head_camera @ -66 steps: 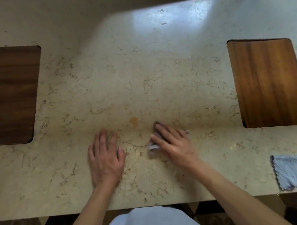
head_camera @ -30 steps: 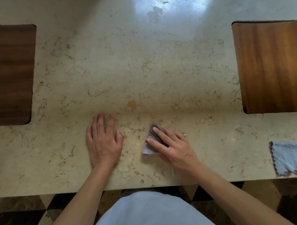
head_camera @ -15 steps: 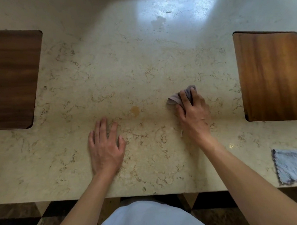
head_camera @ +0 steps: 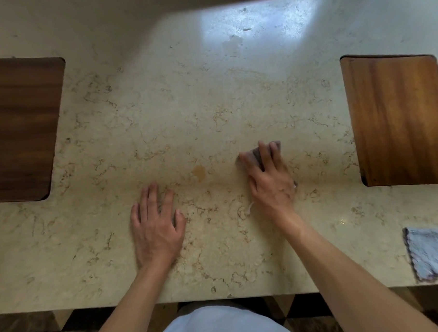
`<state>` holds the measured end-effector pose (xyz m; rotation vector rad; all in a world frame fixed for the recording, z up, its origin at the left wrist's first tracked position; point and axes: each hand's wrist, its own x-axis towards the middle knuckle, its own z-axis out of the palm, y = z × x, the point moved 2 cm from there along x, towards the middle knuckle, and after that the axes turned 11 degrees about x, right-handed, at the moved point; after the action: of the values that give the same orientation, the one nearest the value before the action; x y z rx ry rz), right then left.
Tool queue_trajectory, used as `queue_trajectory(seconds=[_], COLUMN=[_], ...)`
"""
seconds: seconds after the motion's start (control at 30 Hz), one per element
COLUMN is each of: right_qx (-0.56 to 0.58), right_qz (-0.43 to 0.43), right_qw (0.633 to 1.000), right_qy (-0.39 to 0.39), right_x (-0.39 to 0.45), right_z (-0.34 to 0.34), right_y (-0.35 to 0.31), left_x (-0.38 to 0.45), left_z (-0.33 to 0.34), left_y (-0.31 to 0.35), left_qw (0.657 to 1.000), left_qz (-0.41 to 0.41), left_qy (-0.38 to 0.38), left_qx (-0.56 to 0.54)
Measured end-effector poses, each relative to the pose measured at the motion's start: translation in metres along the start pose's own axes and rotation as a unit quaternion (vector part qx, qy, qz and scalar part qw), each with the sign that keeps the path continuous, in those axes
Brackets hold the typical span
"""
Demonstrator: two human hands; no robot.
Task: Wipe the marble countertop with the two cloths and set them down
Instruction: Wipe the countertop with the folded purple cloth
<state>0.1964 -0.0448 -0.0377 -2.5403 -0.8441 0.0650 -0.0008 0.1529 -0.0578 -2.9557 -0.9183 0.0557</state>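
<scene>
Now we press our right hand (head_camera: pixel 270 181) flat on the grey cloth (head_camera: pixel 257 153), a little right of the frame's centre, fingers spread over it so it rubs the marble counter (head_camera: pixel 185 104) beside the yellowish stain (head_camera: pixel 199 172). Our left hand (head_camera: pixel 156 226) lies open and empty, lower centre, probably to steady us. The blue cloth (head_camera: pixel 432 254) waits at the lower right edge, likely for later.
</scene>
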Motion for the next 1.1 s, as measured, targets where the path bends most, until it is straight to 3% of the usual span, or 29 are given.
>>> queue_trajectory(seconds=[0.1,0.2,0.27,0.33,0.4,0.47,0.57,0.7,0.8,0.97,1.1], right_qx=[0.032,0.012,0.008,0.030,0.043,0.057,0.067,0.050,0.039,0.070,0.045], right_qz=[-0.080,-0.168,-0.109,0.017,0.087,0.062,-0.045,-0.136,-0.111,0.075,-0.077], right_qw=[0.996,0.985,0.994,0.999,0.995,0.996,0.996,0.989,0.993,0.994,0.996], right_qy=[-0.012,-0.026,-0.006,0.008,0.010,0.012,0.027,-0.041,-0.027,0.026,0.026], right_x=[-0.023,-0.024,-0.002,0.026,0.044,0.043,0.003,-0.047,-0.021,0.034,-0.012], right_z=[0.017,0.011,0.000,-0.004,0.003,0.016,0.031,0.034,0.025,0.025,0.025], right_y=[-0.033,-0.023,-0.006,0.006,-0.004,-0.026,-0.059,-0.063,-0.047,-0.050,-0.063], left_x=[0.000,0.000,0.000,0.000,0.000,0.000,0.000,-0.001,-0.001,0.001,0.001], left_z=[0.001,0.003,0.006,0.008,0.009,0.009,0.006,0.006,0.005,-0.002,-0.008], left_y=[-0.001,-0.002,-0.003,-0.003,-0.004,-0.003,-0.003,-0.004,-0.004,-0.004,-0.020], left_qw=[1.000,1.000,1.000,1.000,1.000,1.000,1.000,0.999,0.999,0.999,0.999], left_qz=[0.003,0.003,0.002,0.004,0.004,0.004,0.007,0.010,0.011,0.016,-0.003], left_qy=[0.002,0.002,0.002,0.000,-0.007,-0.015,-0.018,-0.024,-0.031,-0.047,-0.030], left_qx=[0.005,0.010,0.011,0.009,0.012,0.020,0.021,0.022,0.013,0.000,-0.040])
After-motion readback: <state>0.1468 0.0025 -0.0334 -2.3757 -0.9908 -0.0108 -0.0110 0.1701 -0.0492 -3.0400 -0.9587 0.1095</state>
